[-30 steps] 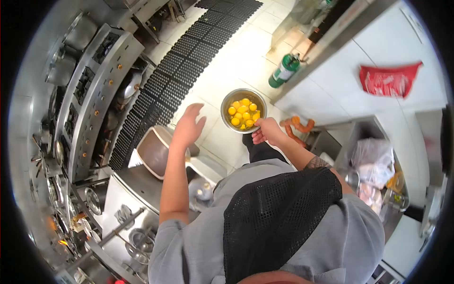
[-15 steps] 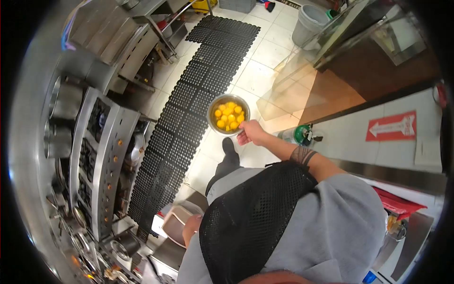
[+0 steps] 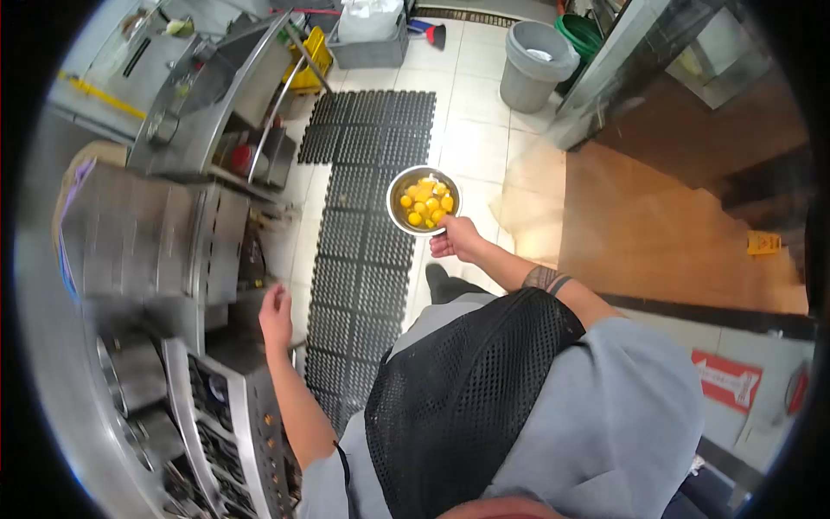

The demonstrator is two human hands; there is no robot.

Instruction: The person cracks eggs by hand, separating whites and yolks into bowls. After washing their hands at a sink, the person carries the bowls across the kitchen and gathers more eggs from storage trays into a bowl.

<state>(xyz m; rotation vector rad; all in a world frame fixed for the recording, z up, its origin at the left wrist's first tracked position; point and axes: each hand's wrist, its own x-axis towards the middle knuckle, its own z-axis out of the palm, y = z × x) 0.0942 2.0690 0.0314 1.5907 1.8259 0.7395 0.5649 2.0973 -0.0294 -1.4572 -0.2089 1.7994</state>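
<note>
My right hand (image 3: 458, 240) grips the near rim of a round metal bowl (image 3: 391, 208), thumb over the edge and fingers underneath. Several raw egg yolks (image 3: 425, 205) lie in clear egg white inside it. The bowl is held out in front of me, over the floor. Out to the left is my left hand (image 3: 276, 315), with nothing visible in it, its fingers loosely bent and slightly apart. It is near the steel cooking equipment on that side.
Black rubber mat (image 3: 359, 259) runs ahead along the tiled floor. On the left stand a gas range (image 3: 220, 415), pots and a steel sink table (image 3: 220, 95). A grey bin (image 3: 529, 73), a grey crate (image 3: 372, 48) and a yellow bucket (image 3: 311, 65) are ahead. Clear sheeting hangs right.
My left hand has left the beige container it was touching and swung forward. I have moved ahead and the view has turned, with the bowl still in my right hand.
</note>
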